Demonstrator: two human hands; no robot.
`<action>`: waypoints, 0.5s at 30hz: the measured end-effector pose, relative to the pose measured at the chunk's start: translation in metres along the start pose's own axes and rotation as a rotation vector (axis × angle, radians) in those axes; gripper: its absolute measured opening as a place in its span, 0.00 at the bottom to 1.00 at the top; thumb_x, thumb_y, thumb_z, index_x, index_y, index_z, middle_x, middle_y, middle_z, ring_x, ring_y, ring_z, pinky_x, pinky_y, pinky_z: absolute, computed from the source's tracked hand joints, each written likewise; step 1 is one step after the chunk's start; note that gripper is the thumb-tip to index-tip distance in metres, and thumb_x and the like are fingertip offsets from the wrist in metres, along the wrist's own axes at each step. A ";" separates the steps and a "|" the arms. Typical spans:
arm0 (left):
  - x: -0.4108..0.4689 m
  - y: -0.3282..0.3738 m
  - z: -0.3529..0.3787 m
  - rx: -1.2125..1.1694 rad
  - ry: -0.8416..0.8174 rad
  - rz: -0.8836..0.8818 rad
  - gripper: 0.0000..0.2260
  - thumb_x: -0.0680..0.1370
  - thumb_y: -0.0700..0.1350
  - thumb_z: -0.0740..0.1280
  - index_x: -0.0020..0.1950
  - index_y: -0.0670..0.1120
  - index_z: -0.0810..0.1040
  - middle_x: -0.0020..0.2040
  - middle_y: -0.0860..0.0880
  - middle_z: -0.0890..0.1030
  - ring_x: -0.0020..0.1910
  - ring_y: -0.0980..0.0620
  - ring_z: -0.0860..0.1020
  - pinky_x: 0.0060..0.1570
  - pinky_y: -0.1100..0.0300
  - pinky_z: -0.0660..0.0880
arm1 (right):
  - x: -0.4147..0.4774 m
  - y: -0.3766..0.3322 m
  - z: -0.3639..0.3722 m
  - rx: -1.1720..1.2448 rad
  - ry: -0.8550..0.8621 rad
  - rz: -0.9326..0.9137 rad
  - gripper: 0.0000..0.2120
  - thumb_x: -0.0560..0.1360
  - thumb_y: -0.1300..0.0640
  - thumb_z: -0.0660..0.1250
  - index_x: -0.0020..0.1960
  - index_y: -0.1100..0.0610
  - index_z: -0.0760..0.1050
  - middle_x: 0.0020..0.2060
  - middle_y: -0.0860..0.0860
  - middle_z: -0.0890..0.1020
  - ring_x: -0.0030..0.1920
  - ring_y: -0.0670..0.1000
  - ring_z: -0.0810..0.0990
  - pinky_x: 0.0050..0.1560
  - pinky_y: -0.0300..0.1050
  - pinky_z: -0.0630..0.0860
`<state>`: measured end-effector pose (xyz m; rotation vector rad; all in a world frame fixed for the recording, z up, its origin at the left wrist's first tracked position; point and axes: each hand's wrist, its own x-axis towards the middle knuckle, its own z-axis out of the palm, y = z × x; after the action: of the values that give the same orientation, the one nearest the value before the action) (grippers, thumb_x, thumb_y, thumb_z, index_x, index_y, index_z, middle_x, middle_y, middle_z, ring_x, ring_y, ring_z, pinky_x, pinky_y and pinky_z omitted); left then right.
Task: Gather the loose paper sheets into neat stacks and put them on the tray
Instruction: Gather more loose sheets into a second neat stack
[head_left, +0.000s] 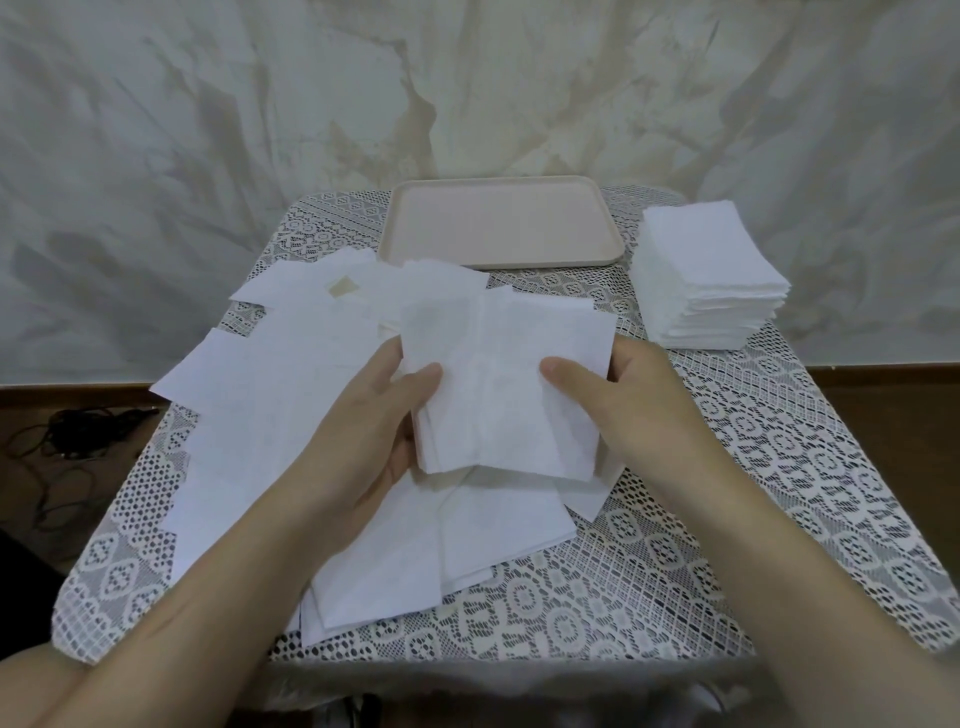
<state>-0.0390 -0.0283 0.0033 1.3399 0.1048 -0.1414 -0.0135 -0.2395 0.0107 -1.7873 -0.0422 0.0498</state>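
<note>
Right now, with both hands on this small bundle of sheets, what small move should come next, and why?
Probably square up the bundle between the left hand and the right hand: its sheets sit skewed, and no stack lies on the tray yet.

Soft even light, white sheets glaring — wide-angle bending at edges

One wide-angle camera, worn on the head, looks forward and down from the near edge of the surface (701, 545). It sits close: the left hand (374, 415) and right hand (639, 395) fill mid-frame. It faces the wall (208, 130) beyond the far edge.
</note>
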 end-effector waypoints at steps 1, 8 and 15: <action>0.000 0.000 0.000 0.003 0.006 0.001 0.16 0.87 0.41 0.60 0.73 0.53 0.77 0.65 0.53 0.85 0.66 0.53 0.82 0.69 0.48 0.75 | 0.001 0.000 -0.001 0.001 0.021 -0.013 0.03 0.79 0.56 0.71 0.47 0.52 0.83 0.42 0.44 0.87 0.41 0.44 0.85 0.40 0.40 0.79; -0.004 0.001 0.003 0.061 -0.027 0.015 0.15 0.86 0.43 0.61 0.71 0.56 0.77 0.63 0.54 0.86 0.63 0.54 0.84 0.64 0.52 0.80 | -0.001 -0.007 0.000 0.092 -0.008 -0.019 0.01 0.77 0.59 0.74 0.47 0.54 0.84 0.42 0.48 0.88 0.41 0.48 0.87 0.42 0.45 0.82; -0.006 0.000 0.003 0.098 -0.084 0.027 0.17 0.86 0.45 0.62 0.75 0.53 0.74 0.65 0.48 0.85 0.66 0.46 0.82 0.66 0.42 0.74 | -0.001 -0.010 0.012 0.091 -0.041 -0.033 0.05 0.76 0.59 0.74 0.43 0.52 0.83 0.38 0.46 0.88 0.36 0.44 0.85 0.36 0.38 0.79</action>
<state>-0.0446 -0.0310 0.0044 1.4308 0.0090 -0.1820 -0.0154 -0.2256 0.0177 -1.6941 -0.0976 0.0640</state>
